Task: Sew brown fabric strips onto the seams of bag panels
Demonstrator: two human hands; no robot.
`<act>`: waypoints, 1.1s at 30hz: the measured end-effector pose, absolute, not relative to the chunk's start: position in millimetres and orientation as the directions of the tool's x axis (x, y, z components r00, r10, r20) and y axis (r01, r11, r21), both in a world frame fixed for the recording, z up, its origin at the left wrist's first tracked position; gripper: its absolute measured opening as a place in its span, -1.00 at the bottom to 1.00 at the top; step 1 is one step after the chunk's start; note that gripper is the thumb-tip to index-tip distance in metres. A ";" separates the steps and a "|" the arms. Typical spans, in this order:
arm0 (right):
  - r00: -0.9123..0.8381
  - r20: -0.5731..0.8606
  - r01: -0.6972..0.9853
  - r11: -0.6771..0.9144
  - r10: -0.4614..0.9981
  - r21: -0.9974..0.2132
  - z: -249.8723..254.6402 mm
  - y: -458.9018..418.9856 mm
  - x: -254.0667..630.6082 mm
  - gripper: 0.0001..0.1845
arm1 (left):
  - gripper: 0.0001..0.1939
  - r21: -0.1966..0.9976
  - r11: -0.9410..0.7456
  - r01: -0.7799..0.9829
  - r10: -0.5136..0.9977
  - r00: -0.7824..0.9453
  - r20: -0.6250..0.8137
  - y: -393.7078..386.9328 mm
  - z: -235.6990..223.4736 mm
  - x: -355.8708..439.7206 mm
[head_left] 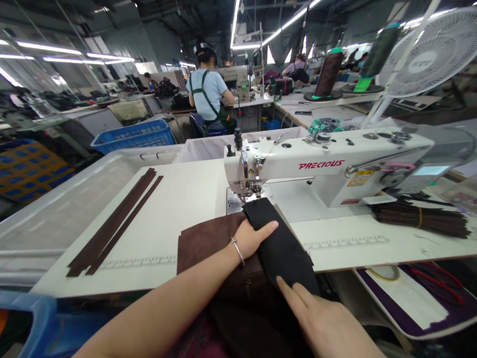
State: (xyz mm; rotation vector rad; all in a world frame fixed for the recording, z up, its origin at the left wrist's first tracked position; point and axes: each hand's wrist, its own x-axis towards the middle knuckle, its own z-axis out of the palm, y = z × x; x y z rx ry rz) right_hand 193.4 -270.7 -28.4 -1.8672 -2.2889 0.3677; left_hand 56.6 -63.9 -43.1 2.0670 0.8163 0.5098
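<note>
A black fabric panel [278, 243] lies over a dark brown leather-like piece [208, 236], its far end close to the needle area of a white sewing machine [283, 161]. My left hand [255, 236], with a bracelet at the wrist, grips the black panel near that end, thumb on top and the other fingers hidden beneath. Lower down, my right hand [316, 311] holds the near part of the same panel, fingertips against its surface and part of the grip hidden. The brown piece hangs over the table's front edge towards me.
Two dark brown strips [115, 223] lie on the left of the white table [186, 189]. A banded bundle of brown strips [421, 219] rests at right. Below it, an open drawer [410, 303] holds red-handled scissors [443, 283]. Behind are a blue crate [134, 135] and a seated co-worker [208, 92].
</note>
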 end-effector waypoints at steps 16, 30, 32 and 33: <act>-0.192 0.166 0.954 0.224 0.967 -0.198 -52.7 -138.9 198.4 -0.37 | -0.42 0.250 -0.700 0.669 0.705 0.704 0.088 -86.0 -29.9 -50.7; -0.192 0.148 0.977 0.203 0.970 -0.068 -69.2 -112.8 258.0 -0.28 | -0.35 0.157 -0.790 0.593 0.606 0.793 0.053 -35.8 -40.7 -35.2; -0.173 0.162 0.981 0.184 0.971 -0.054 -69.0 -119.1 269.9 -0.34 | -0.37 0.170 -0.811 0.560 0.574 0.818 0.044 -39.7 -41.8 -30.3; -0.173 0.173 0.982 0.184 0.970 -0.049 -68.3 -121.5 269.7 -0.35 | -0.37 0.171 -0.817 0.551 0.565 0.824 0.046 -41.9 -42.6 -27.6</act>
